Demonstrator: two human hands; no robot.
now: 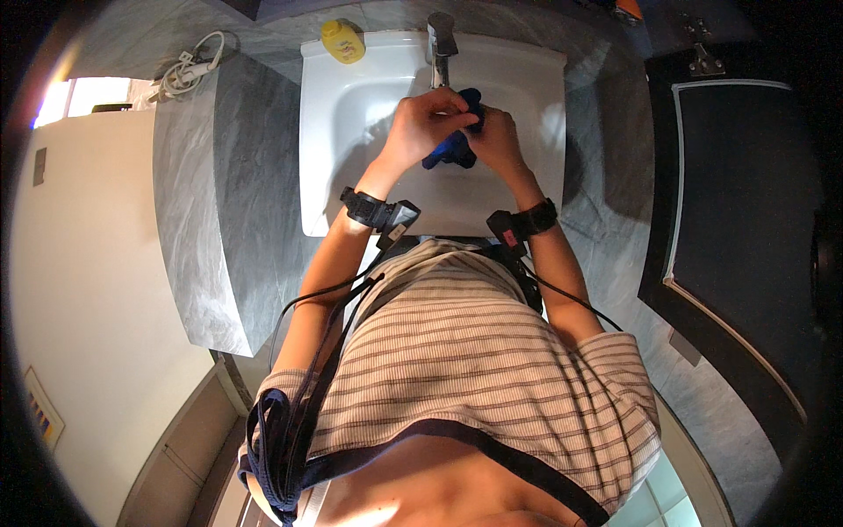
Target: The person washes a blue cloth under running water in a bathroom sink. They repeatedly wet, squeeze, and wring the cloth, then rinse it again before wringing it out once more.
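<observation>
Both hands are over a white washbasin point(408, 217), just on my side of a chrome faucet point(442, 43). Between them is a dark blue cloth point(451, 150), bunched up, with its lower part hanging below the fingers. My left hand point(428, 122) pinches the cloth's upper part between thumb and fingers. My right hand point(495, 135) grips it from the other side, its fingertips partly hidden behind the cloth and my left fingers. A yellow plastic bottle point(343, 42) stands at the basin's back left corner. Whether water runs from the faucet cannot be told.
Grey marbled stone point(253, 184) borders the basin at the left. A coiled white cable with a plug point(184, 78) lies on the ledge there. A dark framed panel point(737, 197) is at the right. Black cables point(316, 290) run from the wrist devices along both arms.
</observation>
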